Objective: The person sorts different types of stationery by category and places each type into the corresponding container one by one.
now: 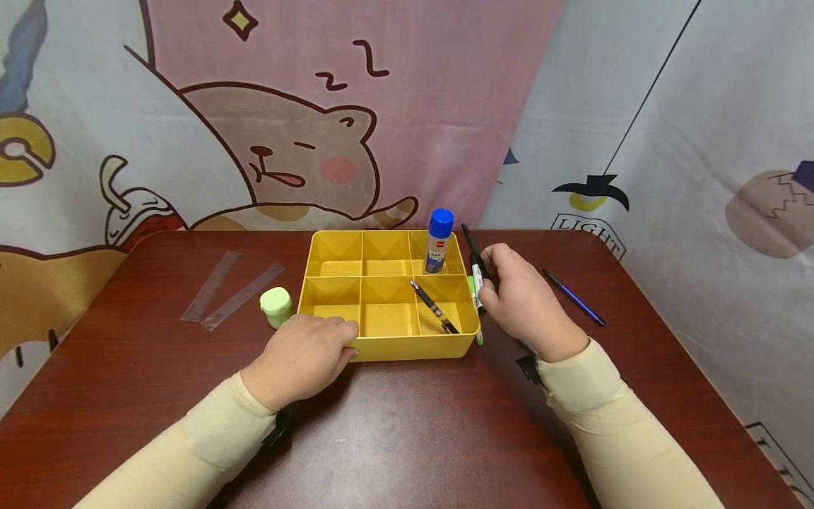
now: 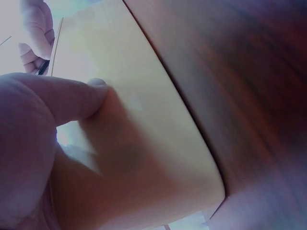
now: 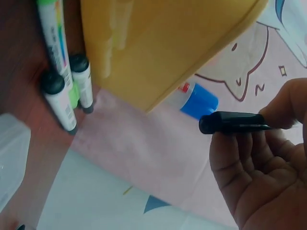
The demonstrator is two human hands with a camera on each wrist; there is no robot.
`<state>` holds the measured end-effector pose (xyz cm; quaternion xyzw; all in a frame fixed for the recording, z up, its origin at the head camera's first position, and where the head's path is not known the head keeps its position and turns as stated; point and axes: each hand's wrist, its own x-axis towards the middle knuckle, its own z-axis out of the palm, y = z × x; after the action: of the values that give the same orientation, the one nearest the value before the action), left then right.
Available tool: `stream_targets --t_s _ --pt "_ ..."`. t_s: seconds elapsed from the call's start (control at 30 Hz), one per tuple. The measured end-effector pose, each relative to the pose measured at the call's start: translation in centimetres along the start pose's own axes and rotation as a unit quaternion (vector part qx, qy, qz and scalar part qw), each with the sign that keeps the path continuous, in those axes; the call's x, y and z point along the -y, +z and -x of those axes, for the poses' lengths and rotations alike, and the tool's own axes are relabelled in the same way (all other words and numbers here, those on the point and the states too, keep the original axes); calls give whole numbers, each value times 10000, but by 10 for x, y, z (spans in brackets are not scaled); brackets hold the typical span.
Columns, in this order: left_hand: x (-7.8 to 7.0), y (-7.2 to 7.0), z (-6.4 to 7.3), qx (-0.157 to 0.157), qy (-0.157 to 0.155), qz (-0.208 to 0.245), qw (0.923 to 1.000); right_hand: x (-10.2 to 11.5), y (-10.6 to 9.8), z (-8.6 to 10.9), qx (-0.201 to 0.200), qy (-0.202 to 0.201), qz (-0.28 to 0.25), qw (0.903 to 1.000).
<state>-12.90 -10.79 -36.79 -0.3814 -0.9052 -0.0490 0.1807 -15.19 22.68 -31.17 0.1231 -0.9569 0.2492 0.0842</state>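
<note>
A yellow divided box [image 1: 388, 348] stands on the table. My left hand [image 1: 305, 353] grips its front left corner, thumb [image 2: 72, 98] pressed on the outer wall in the left wrist view. Beyond the box's right side, my right hand [image 1: 524, 300] pinches a black pen-like stick [image 3: 235, 122] between thumb and fingers. Inside the box, a glue stick [image 1: 437, 244] with a blue cap stands in the back right compartment. A black pen [image 1: 434, 306] leans in the front right one. White markers with black ends [image 3: 60, 103] and a green-capped marker [image 3: 53, 36] lie beside the box.
Two clear rulers [image 1: 244, 297] lie on the left of the table [image 1: 407, 438]. A light green lidded tub [image 1: 276, 305] stands close to the box's left side. At the right lies a blue pen [image 1: 574, 297]. A printed cloth [image 1: 445, 106] hangs behind the table.
</note>
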Motion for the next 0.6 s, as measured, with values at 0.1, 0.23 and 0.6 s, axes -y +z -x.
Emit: stream_targets --t_s 0.1,0.23,0.6 --pt "0 0 0 8 -2 2 10000 6 3 1 -32 -217 -111 9997" --pt "0 0 0 -7 -3 -5 10000 14 9 4 -92 -403 -283 9987" --pt "0 0 0 -3 -3 5 10000 24 22 6 -39 -753 -535 9957"
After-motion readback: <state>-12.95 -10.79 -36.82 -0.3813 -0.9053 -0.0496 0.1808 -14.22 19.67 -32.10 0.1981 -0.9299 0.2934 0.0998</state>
